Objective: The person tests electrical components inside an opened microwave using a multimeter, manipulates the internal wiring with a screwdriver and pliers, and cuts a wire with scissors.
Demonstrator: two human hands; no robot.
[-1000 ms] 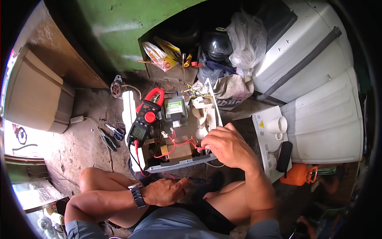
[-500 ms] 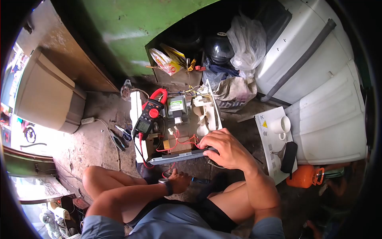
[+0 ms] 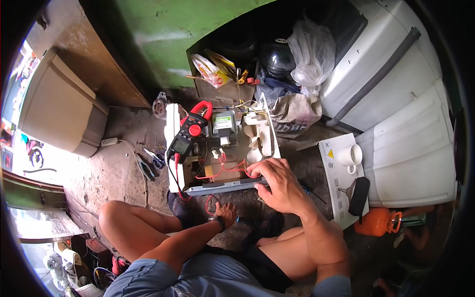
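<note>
An opened microwave oven chassis lies on the floor in front of me, with a labelled transformer-like part, a white plastic fan and red wires inside. My right hand curls over the front right rim, index fingertip at a red wire, thumb outside; what it grips is hidden. A red-and-black clamp meter leans on the chassis's left side. Its red test lead loops down near my left hand, which is low before the chassis, fingers apart, beside a partly hidden blue-handled tool.
Pliers and another blue-handled hand tool lie left on the floor. At right, a white panel carries a mug and a black case. An orange gas cylinder and a large white casing stand beyond.
My left hand has moved up toward the chassis, its fingers now spread, away from the blue-handled tool. My right hand stays at the front right rim, fingertips slightly farther in. The view has shifted slightly.
</note>
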